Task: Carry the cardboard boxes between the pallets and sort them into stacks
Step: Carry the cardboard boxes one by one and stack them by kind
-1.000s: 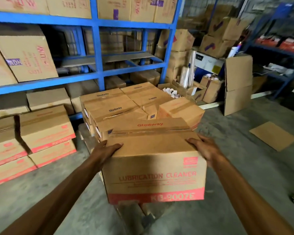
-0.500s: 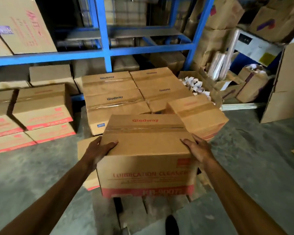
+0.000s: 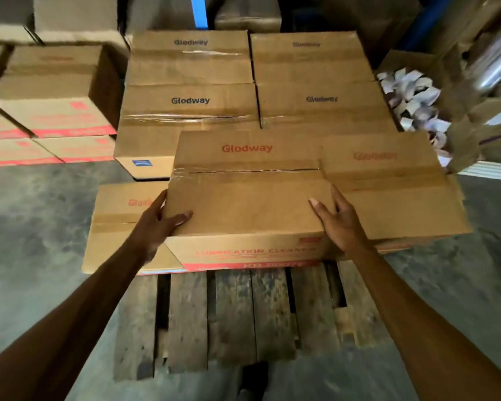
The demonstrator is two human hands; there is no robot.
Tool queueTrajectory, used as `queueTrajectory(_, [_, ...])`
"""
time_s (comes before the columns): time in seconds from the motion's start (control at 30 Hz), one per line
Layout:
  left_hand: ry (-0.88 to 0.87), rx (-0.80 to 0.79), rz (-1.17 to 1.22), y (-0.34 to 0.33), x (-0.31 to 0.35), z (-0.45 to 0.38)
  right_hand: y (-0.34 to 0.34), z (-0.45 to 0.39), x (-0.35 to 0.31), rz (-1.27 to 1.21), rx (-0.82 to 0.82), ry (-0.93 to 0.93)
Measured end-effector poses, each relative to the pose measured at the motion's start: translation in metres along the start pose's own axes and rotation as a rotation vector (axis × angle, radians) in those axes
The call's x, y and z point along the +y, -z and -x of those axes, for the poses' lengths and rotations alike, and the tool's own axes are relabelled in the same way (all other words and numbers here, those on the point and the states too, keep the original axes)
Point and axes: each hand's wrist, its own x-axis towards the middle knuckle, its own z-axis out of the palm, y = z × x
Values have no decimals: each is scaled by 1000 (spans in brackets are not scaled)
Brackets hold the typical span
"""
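Now both hands hold one box (image 3: 243, 198): the left hand (image 3: 156, 224) grips its left side, the right hand (image 3: 334, 224) its right. It sits at the front edge of the wooden pallet (image 3: 235, 316), between two other boxes.

Both forearms (image 3: 78, 322) bare, dark shoe (image 3: 253, 377) below

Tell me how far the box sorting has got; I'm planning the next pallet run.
Done: four blue-print Glodway boxes sit on the wooden pallet. In hand: left hand and right hand hold a red-print box between two red-print neighbours. Left: the stacks on the floor.
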Motion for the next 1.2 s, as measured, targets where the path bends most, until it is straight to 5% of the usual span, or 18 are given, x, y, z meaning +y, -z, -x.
queueTrajectory(0.17, [19,-19,-178,-48,-30,-40,-23,-48,47,794,-188,-32])
queueTrajectory(0.5, [33,47,-304,-62,-61,-55,-41,-47,68,882,-147,-18])
queueTrajectory(0.77, [120,-101,-813,-36,-24,-36,-42,-32,-15,1151,-265,-118])
queueTrajectory(0.9, [-3,28,-954,34,6,6,-108,16,-93,1151,-310,22])
queueTrajectory(1.2, [-136,325,-850,360,28,151,-350,192,-332,928,-252,416])
